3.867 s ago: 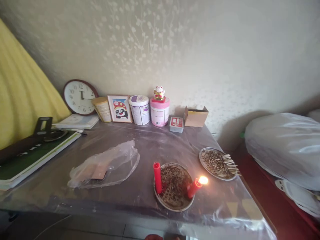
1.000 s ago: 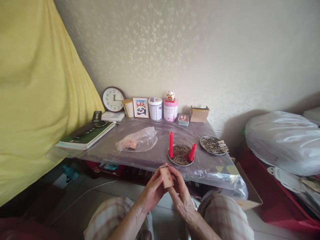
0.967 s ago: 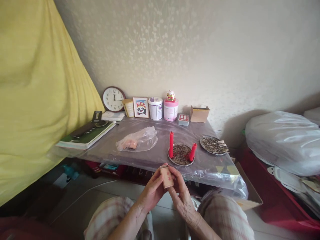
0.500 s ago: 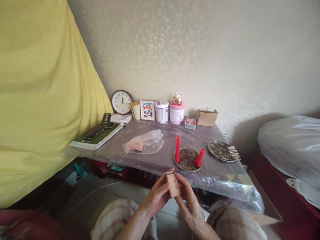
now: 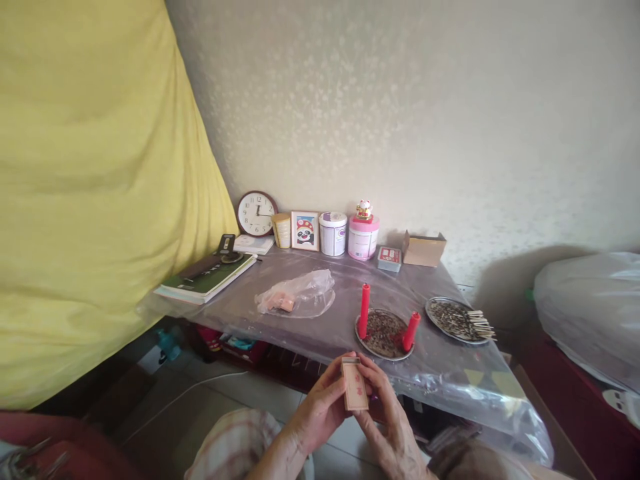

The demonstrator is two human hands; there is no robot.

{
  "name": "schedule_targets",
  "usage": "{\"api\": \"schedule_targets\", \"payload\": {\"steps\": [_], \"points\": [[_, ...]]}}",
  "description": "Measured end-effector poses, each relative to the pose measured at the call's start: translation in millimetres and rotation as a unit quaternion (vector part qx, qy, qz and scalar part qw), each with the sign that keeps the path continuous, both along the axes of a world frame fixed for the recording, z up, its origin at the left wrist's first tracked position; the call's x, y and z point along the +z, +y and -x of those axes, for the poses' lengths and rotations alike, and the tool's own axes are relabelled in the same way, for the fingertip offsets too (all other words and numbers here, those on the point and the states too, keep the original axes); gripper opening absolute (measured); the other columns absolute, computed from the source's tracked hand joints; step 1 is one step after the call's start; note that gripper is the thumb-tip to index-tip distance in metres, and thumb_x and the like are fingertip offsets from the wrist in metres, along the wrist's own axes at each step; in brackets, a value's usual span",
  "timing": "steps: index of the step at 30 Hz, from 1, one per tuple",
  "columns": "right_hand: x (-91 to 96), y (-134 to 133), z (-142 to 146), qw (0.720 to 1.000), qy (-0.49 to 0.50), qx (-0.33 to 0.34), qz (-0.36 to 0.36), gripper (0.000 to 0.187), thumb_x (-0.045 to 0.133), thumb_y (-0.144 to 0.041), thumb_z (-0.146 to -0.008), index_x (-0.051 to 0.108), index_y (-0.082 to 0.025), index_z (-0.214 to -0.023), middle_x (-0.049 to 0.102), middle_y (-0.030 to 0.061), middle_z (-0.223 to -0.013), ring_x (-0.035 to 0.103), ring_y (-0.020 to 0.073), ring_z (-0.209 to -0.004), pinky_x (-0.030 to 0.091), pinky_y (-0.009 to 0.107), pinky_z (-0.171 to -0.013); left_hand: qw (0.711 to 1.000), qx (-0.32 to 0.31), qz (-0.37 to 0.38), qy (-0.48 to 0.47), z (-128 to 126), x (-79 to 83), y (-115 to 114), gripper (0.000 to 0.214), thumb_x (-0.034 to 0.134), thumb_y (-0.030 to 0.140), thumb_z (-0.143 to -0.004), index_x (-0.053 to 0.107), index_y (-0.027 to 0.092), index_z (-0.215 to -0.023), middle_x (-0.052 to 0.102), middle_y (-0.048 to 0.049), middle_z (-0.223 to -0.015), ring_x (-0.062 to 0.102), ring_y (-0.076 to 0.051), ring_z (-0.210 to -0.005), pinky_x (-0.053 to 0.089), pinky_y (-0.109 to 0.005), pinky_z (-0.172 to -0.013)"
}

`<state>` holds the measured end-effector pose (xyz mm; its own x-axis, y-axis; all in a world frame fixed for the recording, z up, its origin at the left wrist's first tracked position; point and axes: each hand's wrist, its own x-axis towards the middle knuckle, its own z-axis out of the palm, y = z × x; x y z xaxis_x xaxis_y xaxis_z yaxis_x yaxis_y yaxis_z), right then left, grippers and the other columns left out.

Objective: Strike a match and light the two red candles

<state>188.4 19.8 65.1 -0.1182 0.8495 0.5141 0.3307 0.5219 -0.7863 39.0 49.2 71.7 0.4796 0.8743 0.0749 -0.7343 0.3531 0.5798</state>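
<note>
A small tan matchbox (image 5: pixel 355 385) with a red mark stands upright between both my hands, in front of the table. My left hand (image 5: pixel 321 409) pinches its left side. My right hand (image 5: pixel 391 417) grips its right side, fingers closed on it. Just beyond, on the table (image 5: pixel 300 327), a round metal plate (image 5: pixel 382 331) carries two red candles, one upright (image 5: pixel 365 311) and one leaning (image 5: pixel 411 331); neither shows a flame.
A second plate (image 5: pixel 453 318) with several wooden sticks lies to the right. A clear plastic bag (image 5: pixel 299 297), books (image 5: pixel 206 277), a clock (image 5: pixel 256 213), tins (image 5: pixel 333 233) and a small cardboard box (image 5: pixel 423 249) sit further back. Yellow fabric (image 5: pixel 90 187) hangs left; a wrapped bundle (image 5: pixel 590 313) lies right.
The view has backed away from the table and swung left. The flame on the leaning candle is gone. Both my hands came into view holding the matchbox and have kept it.
</note>
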Motion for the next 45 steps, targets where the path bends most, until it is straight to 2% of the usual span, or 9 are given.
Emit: {"api": "schedule_targets", "payload": {"steps": [9, 16, 22, 31, 37, 45], "points": [[5.4, -0.2, 0.2, 1.0, -0.008, 0.001, -0.026, 0.047, 0.063, -0.031, -0.094, 0.051, -0.03, -0.14, 0.051, 0.0122, -0.149, 0.055, 0.028, -0.133, 0.056, 0.037, -0.101, 1.0, -0.014, -0.013, -0.001, 1.9, 0.2, 0.4, 0.043, 0.081, 0.033, -0.08, 0.07, 0.027, -0.122, 0.077, -0.0054, -0.096, 0.069, -0.02, -0.093, 0.046, -0.032, -0.087], [7.0, -0.6, -1.7, 0.999, -0.03, 0.001, -0.039, 0.046, 0.063, -0.03, -0.094, 0.05, -0.028, -0.139, 0.054, 0.0115, -0.147, 0.054, 0.027, -0.134, 0.051, 0.038, -0.107, 1.0, -0.02, -0.011, -0.016, 3.1, -0.8, -0.8, 0.042, 0.079, 0.028, -0.082, 0.069, 0.028, -0.123, 0.077, -0.0055, -0.107, 0.071, -0.02, -0.095, 0.049, -0.033, -0.088], [6.2, -0.3, -2.5, 0.999, -0.037, 0.001, -0.039, 0.046, 0.063, -0.03, -0.094, 0.05, -0.026, -0.138, 0.054, 0.0129, -0.146, 0.053, 0.0284, -0.135, 0.051, 0.04, -0.107, 0.999, -0.023, -0.022, -0.015, 3.1, -3.3, -0.3, 0.04, 0.077, 0.03, -0.085, 0.067, 0.027, -0.123, 0.077, -0.0058, -0.105, 0.07, -0.02, -0.096, 0.049, -0.033, -0.087], [8.8, -2.7, -0.5, 0.999, -0.039, 0.005, -0.022, 0.046, 0.063, -0.027, -0.094, 0.05, -0.028, -0.137, 0.051, 0.0119, -0.149, 0.053, 0.0267, -0.136, 0.048, 0.04, -0.109, 1.0, -0.023, -0.011, 0.0, 5.9, 0.7, -0.7, 0.042, 0.081, 0.032, -0.081, 0.069, 0.027, -0.121, 0.078, -0.0047, -0.099, 0.07, -0.019, -0.093, 0.049, -0.031, -0.083], [9.0, -3.4, -0.6, 0.999, -0.047, 0.004, -0.025, 0.046, 0.063, -0.026, -0.094, 0.049, -0.026, -0.137, 0.051, 0.0134, -0.149, 0.051, 0.0271, -0.137, 0.048, 0.041, -0.109, 1.0, -0.029, -0.008, -0.004, 7.4, -2.9, -0.1, 0.044, 0.081, 0.032, -0.081, 0.069, 0.026, -0.123, 0.079, -0.005, -0.103, 0.07, -0.019, -0.095, 0.049, -0.031, -0.086], [11.6, -4.0, -1.1, 0.998, -0.05, 0.004, -0.033, 0.044, 0.062, -0.027, -0.094, 0.05, -0.025, -0.137, 0.052, 0.014, -0.148, 0.053, 0.0273, -0.136, 0.049, 0.039, -0.108, 0.999, -0.034, -0.02, -0.009, 7.7, 0.2, -0.8, 0.042, 0.08, 0.032, -0.082, 0.069, 0.026, -0.122, 0.079, -0.0052, -0.102, 0.07, -0.019, -0.095, 0.05, -0.032, -0.087]]}}
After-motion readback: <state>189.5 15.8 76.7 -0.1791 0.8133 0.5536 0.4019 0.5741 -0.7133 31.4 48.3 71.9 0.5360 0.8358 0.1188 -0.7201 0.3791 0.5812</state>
